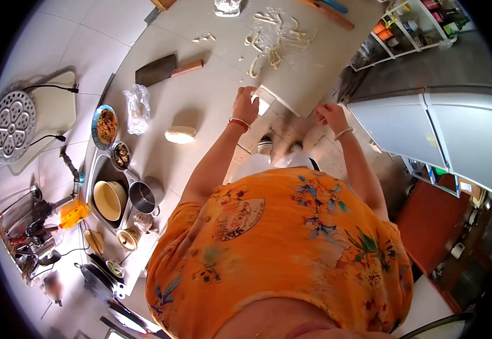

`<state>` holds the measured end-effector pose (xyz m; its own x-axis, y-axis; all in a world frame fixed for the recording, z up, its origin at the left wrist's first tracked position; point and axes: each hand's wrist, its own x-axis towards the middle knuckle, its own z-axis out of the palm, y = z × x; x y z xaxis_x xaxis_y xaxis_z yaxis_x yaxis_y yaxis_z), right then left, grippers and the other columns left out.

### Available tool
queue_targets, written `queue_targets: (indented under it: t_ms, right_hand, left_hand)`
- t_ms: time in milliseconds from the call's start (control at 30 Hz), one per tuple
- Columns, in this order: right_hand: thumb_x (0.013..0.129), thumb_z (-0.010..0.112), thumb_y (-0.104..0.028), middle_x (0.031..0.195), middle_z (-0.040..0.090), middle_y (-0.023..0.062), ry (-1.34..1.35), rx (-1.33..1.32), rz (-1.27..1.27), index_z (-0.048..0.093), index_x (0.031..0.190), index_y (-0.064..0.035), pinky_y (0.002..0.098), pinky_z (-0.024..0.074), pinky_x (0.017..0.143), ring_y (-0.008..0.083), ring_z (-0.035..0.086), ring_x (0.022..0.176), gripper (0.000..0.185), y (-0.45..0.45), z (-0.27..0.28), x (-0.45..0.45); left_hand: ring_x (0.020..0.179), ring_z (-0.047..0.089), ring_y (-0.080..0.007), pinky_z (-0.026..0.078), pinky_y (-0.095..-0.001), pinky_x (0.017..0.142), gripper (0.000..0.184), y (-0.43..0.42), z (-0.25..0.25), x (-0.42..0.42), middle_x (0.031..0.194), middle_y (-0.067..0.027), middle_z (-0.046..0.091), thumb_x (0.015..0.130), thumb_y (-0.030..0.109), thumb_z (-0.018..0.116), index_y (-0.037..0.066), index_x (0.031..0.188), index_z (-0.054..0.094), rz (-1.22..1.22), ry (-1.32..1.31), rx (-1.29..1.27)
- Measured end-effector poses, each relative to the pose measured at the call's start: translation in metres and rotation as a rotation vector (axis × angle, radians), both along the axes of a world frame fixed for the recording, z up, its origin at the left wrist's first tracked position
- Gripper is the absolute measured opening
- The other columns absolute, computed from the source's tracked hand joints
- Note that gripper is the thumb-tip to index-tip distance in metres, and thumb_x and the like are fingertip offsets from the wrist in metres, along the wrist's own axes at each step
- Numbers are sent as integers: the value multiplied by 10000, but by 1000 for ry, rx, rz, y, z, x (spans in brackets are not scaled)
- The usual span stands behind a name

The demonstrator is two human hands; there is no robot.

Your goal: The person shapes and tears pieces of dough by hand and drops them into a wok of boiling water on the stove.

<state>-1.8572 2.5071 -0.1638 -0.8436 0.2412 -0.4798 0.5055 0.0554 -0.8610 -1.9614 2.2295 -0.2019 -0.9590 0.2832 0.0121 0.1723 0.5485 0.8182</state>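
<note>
A large pale board (pixel 308 79) lies on the counter, its near edge jutting toward my body. Loose dough strips (pixel 277 42) and scattered flour cover its far part. My left hand (pixel 246 104), red bracelet at the wrist, is by the board's left near corner with loosely bent fingers and nothing visible in it. Off the right near corner, my right hand (pixel 332 117) hangs with half-curled fingers, seemingly apart from the board and holding nothing. To the left are a cleaver (pixel 156 70) with a wooden handle and a pale dough lump (pixel 180 134).
A plastic bag (pixel 137 109), a bowl of reddish food (pixel 107 126) and a metal pot (pixel 146 194) stand left, around a sink holding a cream basin (pixel 109 200). A rolling pin (pixel 336 17) lies at the far right. A white fridge (pixel 435 133) stands right.
</note>
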Motion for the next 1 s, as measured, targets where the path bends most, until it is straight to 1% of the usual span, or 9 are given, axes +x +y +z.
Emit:
queue_targets:
  t_ms: [133,233,333,400,567,733,833,900,1000]
  right_hand:
    - [835,607,-210,796,642,79,91,602,190,625,923,-40,272,488,569,160,608,654,192,50,-30,-70]
    - [809,623,-205,891,610,121,465,1076,243,611,941,-65,355,498,667,260,608,790,193,83,-64,-118]
    - [790,631,-205,943,576,144,389,1250,365,597,914,-82,407,479,734,317,570,887,177,94,-76,-151]
    - [781,635,-195,896,559,128,391,1045,434,566,855,-72,409,472,718,302,567,852,159,99,-76,-165]
    - [781,626,-145,826,595,100,446,712,654,561,786,-64,396,477,640,293,588,749,104,114,-64,-173]
    - [790,578,-90,692,626,73,125,-84,374,577,820,-32,320,472,517,182,591,554,65,140,-63,-214]
    - [794,545,-65,673,613,67,183,-32,299,590,815,-24,278,455,481,119,562,516,65,149,-53,-266]
    - [794,554,-125,706,628,99,294,63,338,615,791,-33,329,487,540,185,618,604,111,152,-65,-302]
    - [815,572,-225,823,648,118,507,715,478,617,846,-37,364,504,592,257,622,686,196,146,-99,-353]
  left_hand:
    - [850,596,-273,487,-366,770,303,20,-10,-17,1067,-159,534,794,87,598,32,1089,556,145,38,-30]
    - [896,577,-298,476,-392,796,297,37,-29,-38,1070,-154,530,803,135,602,42,1081,557,293,117,-66]
    - [965,549,-332,459,-428,831,287,55,-30,-58,1089,-132,522,806,186,613,65,1061,559,490,-48,-160]
    - [992,538,-328,458,-427,830,284,71,-5,-71,1077,-123,527,802,215,626,71,1040,568,544,-264,-254]
    - [870,557,-303,449,-410,822,149,92,-32,-95,945,-126,579,763,196,649,57,789,603,650,-155,-462]
    - [823,623,-271,479,-370,760,133,111,-16,-107,795,-109,627,794,116,614,17,863,559,780,-134,14]
    - [886,642,-256,483,-333,739,207,117,4,-114,808,-77,633,836,83,572,11,1016,497,830,-219,511]
    - [892,638,-258,480,-317,733,165,115,23,-120,836,-81,620,835,59,551,13,988,510,885,-330,866]
    - [888,631,-244,478,-299,711,158,97,20,-128,879,-82,598,830,34,519,17,984,546,918,-395,1099]
